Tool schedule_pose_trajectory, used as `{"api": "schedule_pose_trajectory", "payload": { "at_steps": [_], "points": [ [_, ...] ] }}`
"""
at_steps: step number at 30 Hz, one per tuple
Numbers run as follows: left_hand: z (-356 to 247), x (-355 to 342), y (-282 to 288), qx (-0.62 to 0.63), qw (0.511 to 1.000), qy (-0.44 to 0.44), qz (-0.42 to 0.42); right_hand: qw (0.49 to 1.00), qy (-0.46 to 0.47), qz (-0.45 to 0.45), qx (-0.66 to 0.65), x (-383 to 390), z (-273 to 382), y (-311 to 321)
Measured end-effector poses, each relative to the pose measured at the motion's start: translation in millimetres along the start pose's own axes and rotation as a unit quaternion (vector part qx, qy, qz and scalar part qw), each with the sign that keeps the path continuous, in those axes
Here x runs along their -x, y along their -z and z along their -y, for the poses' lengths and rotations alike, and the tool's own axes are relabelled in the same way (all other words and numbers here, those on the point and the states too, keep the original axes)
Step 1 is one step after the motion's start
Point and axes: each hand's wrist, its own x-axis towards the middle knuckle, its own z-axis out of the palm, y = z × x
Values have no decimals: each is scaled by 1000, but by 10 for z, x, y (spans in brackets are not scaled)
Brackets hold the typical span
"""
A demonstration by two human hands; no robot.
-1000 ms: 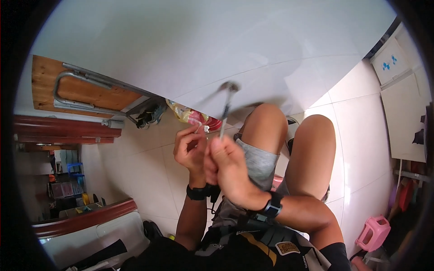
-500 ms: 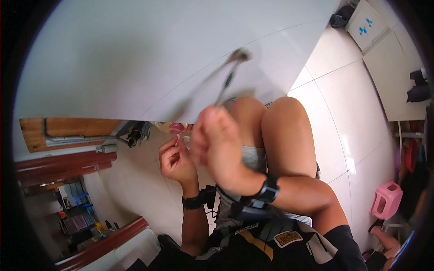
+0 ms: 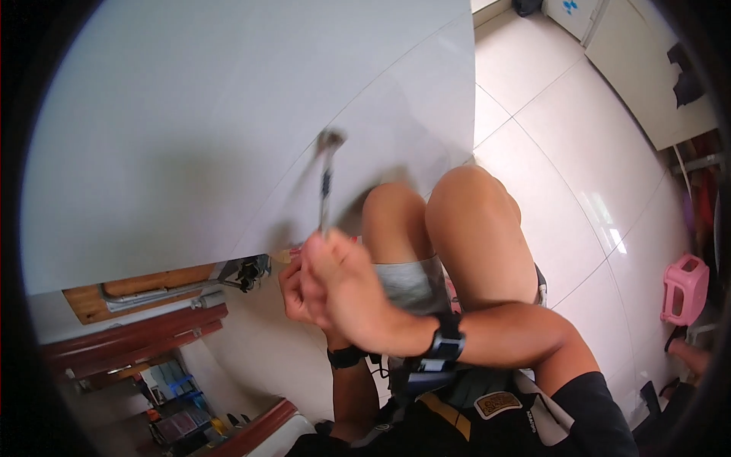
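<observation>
My right hand (image 3: 354, 293) is closed around the lower end of a slim stick-like tool (image 3: 327, 183). The tool points upward, with a dark band partway along its shaft and a small roundish brownish head, blurred by motion. Just behind, at its left, my left hand (image 3: 292, 295) has its fingers curled in. The right hand covers part of it, so whatever the left fingers hold is hidden. Both hands are above my lap near the edge of a large pale grey tabletop (image 3: 190, 99), and the tool's head shows against that surface.
My bare knees (image 3: 472, 206) are beside the table edge. Pale floor tiles (image 3: 563, 152) stretch to the right, where a pink plastic stool (image 3: 684, 289) stands near another person's leg (image 3: 689, 358). Dark red wooden furniture (image 3: 145, 335) is at the lower left.
The right hand and its tool have shifted left and down, now overlapping the left hand. The small white piece seen at the left fingertips is out of sight. The whole view has turned.
</observation>
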Motion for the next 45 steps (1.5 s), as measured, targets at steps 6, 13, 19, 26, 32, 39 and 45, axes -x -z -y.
{"api": "schedule_pose_trajectory", "payload": {
  "at_steps": [6,13,19,26,32,39,45],
  "points": [
    [74,36,-48,-86,995,55,2,985,135,-77,75,-210,162,154],
    [64,-16,-27,-125,990,68,-8,994,80,-65,-30,-248,735,160],
    [112,-41,15,-137,989,-7,49,996,76,-33,20,-161,275,64],
    [135,-19,-28,-150,988,34,29,994,84,-74,9,-270,850,257],
    [43,-61,-61,-170,985,-14,31,984,152,-95,-15,-364,1192,238],
    [189,-61,78,-129,991,-3,27,990,125,-59,-8,-386,837,292],
    [82,-43,39,-180,981,-37,54,984,151,-87,-29,-444,1006,317]
  ]
}}
